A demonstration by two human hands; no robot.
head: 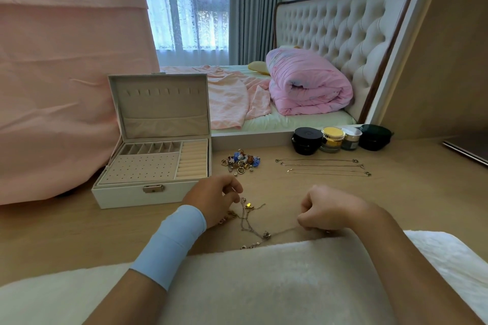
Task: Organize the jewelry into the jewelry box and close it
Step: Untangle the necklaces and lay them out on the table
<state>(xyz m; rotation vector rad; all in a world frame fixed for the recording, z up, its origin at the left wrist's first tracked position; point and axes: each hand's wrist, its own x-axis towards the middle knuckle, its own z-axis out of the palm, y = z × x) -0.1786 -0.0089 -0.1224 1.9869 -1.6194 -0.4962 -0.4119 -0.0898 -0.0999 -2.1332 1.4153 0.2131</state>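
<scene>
At lower centre, left hand (214,199) and right hand (326,208) each pinch the tangled chains (249,221); the box (148,194) stands open, centre left. Risk: pulling apart could tighten knots or snap links.

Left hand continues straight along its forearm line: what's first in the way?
The left hand, pinching the tangled chains, would likely reach the heap of charms and rings first; only bare tabletop shows between. Depth is uncertain.
</scene>
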